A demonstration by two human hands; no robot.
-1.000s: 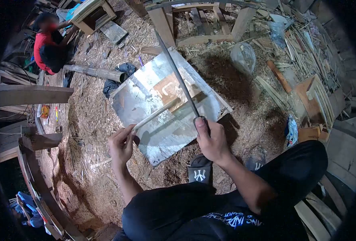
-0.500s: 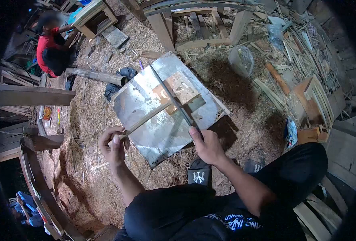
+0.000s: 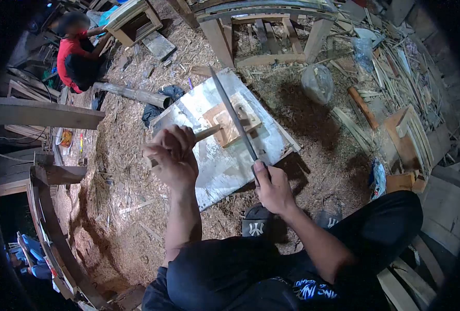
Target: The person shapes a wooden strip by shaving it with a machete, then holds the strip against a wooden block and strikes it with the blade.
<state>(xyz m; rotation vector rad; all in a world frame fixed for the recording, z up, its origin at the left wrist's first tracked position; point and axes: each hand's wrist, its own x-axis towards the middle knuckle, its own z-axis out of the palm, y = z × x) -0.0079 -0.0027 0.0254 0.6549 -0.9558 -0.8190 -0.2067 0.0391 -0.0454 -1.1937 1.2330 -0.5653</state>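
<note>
My left hand (image 3: 174, 158) has its fingers curled round a thin wooden stick (image 3: 207, 132), whose far end rests at or just over a wooden block (image 3: 249, 118). In my right hand (image 3: 274, 189) is the dark handle of a long knife (image 3: 232, 111); its narrow grey blade points up and away and passes above the block. Blade and stick appear apart. Beneath them lies a worn, pale board (image 3: 209, 179), set at an angle on the shavings. My left fingers hide much of the stick's near part.
Wood shavings cover the ground (image 3: 121, 171). A person in red (image 3: 77, 59) crouches at the upper left by a wooden frame (image 3: 134, 23). A large timber frame (image 3: 217, 44) stands ahead. Offcuts (image 3: 395, 62) and a plastic bag (image 3: 317, 84) lie to the right.
My left hand has moved up and right and turned over, its fingers now wrapped round the stick. The knife has turned, showing its blade broadside and no longer crossing the stick.
</note>
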